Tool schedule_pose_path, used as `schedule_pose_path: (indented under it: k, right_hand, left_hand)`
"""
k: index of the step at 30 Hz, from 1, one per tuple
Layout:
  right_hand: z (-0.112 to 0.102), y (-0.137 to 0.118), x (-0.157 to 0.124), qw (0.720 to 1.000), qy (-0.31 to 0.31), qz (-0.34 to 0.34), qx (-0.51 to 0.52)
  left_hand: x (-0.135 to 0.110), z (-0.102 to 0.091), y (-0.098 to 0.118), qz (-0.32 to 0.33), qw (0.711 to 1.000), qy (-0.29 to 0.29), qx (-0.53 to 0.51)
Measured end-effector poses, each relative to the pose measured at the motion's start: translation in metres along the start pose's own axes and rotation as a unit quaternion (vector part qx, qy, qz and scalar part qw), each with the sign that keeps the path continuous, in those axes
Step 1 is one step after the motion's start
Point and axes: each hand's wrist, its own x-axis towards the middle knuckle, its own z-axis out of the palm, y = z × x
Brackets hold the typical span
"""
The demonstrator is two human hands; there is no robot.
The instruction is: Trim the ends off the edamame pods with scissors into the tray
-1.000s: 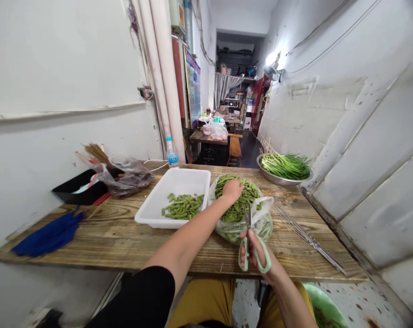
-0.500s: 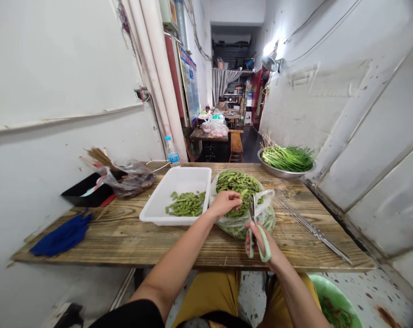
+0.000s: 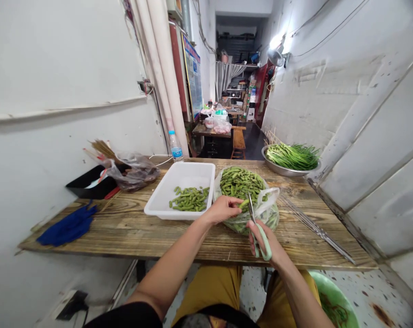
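My left hand (image 3: 224, 209) pinches a green edamame pod (image 3: 243, 204) above the near side of a clear plastic bag (image 3: 271, 210). Many more edamame pods (image 3: 240, 181) fill that bag. Scissors with pale green handles (image 3: 265, 243) are in my right hand (image 3: 266, 239), fingers through the loops. Their blades point up and away, right beside the pod in my left hand; whether they touch it I cannot tell. Left of the bag stands a white plastic tub (image 3: 165, 182), with a loose pile of pods (image 3: 190, 199) in its right half.
A steel bowl of green chives (image 3: 291, 157) stands at the back right, with metal skewers (image 3: 315, 228) nearer. On the left lie a blue cloth (image 3: 68, 223), a black tray (image 3: 86, 184) and a plastic bag (image 3: 136, 171). A water bottle (image 3: 175, 146) is behind the tub. A green basin (image 3: 336, 300) sits below.
The scissors' blades have come closer together, beside the pod. My left hand has lowered slightly with the pod. The whole view has shifted a little.
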Motion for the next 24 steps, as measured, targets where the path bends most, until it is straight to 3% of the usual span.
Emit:
schedule_pose_path:
  k: [7,10,13,16,24]
  right_hand:
    - [-0.005,0.004,0.006,0.998,0.022,0.054,-0.039]
    - [-0.001,0.008,0.007,0.999,0.019,0.047,0.001]
    - [0.003,0.014,0.006,0.995,-0.025,0.038,0.089]
    - [0.005,0.018,0.005,0.99,-0.057,0.023,0.125]
    - [0.006,0.013,0.004,0.998,-0.037,-0.019,0.044]
  left_hand:
    - [0.003,-0.01,-0.008,-0.06,0.994,-0.046,-0.084]
    - [0.005,-0.002,-0.01,-0.089,0.979,0.004,-0.185]
    - [0.007,0.008,-0.011,-0.065,0.947,0.091,-0.302]
    - [0.008,0.016,-0.011,-0.043,0.926,0.137,-0.35]
    - [0.002,0.021,-0.008,-0.045,0.917,0.142,-0.371]
